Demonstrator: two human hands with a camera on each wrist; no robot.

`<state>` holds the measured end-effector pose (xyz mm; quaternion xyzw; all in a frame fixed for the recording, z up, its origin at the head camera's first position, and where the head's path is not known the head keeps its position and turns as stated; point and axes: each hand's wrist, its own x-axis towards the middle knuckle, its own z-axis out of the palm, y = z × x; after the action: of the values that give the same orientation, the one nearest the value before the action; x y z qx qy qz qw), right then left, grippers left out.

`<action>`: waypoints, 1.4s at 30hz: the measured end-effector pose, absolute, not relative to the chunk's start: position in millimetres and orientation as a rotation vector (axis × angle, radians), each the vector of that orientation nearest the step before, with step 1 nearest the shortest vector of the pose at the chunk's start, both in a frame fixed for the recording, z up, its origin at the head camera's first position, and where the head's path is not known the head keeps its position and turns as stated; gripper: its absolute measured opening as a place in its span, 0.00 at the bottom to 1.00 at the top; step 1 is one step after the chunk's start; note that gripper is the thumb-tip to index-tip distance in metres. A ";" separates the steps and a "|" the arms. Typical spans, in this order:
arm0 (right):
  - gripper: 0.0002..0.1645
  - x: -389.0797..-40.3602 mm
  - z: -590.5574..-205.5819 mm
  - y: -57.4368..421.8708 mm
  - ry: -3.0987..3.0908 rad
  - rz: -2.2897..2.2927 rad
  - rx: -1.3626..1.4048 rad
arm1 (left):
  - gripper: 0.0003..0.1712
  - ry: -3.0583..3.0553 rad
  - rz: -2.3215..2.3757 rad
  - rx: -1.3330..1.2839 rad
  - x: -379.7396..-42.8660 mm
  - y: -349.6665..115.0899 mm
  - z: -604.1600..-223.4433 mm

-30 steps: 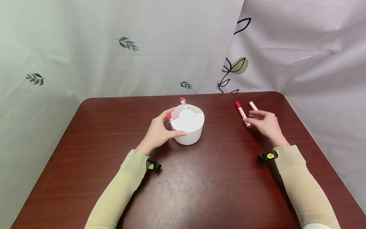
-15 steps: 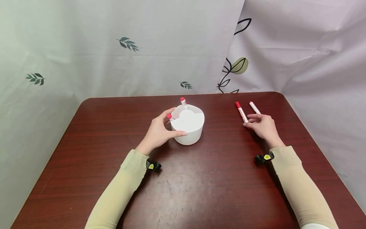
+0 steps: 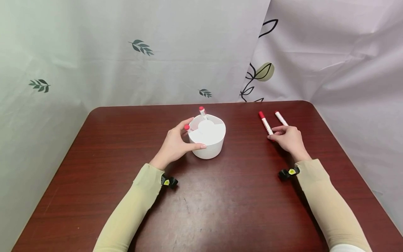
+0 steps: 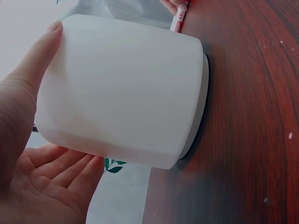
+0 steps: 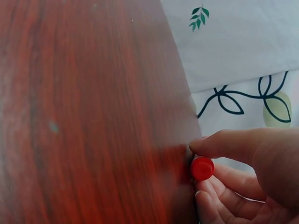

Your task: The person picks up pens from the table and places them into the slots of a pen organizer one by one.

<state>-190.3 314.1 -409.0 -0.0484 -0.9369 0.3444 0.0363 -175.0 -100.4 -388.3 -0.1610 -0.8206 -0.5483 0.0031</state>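
My left hand (image 3: 173,145) holds a white divided pen holder (image 3: 209,150) from its left side, thumb on the near wall and fingers behind. In the left wrist view the holder's smooth wall (image 4: 126,88) hides its inside. Two red-capped markers stand in it, one at the back (image 3: 203,112) and another by the left rim (image 3: 188,128). Over to the right, my right hand (image 3: 289,138) pinches the near end of a white marker with a red cap (image 3: 266,124), which lies on the table. That marker's red end (image 5: 202,168) shows between thumb and fingers in the right wrist view.
Another white marker (image 3: 281,118) lies just beyond the right hand. All of it rests on a dark red wooden table (image 3: 220,199). White curtains with leaf prints (image 3: 173,63) hang behind the table's back edge.
My right hand has come slightly down and left onto the marker's near end, its fingers closing on it. The left hand and the pen holder have stayed in place.
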 end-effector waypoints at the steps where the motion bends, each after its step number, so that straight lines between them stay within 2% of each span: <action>1: 0.22 -190.4 -409.2 313.9 -2.874 1.053 -0.150 | 0.58 -2.573 -1.720 -0.506 -174.8 -100.4 -388.1; 12: 0.19 -186.7 -410.6 310.0 -2.663 1.091 -0.237 | 0.58 -2.579 -1.727 -0.501 -174.2 -99.5 -387.1; 23: 0.18 -181.8 -392.5 307.1 -2.458 1.214 -0.281 | 0.58 -2.576 -1.724 -0.502 -174.3 -99.6 -387.2; 42: 0.15 -169.7 -374.1 292.7 -2.258 1.393 -0.212 | 0.58 -2.583 -1.712 -0.493 -173.5 -99.7 -387.2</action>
<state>-169.7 292.7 -374.1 -0.0774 -0.8241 0.5083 0.2376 -173.5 -99.7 -387.2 -0.1572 -0.8232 -0.5456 0.0016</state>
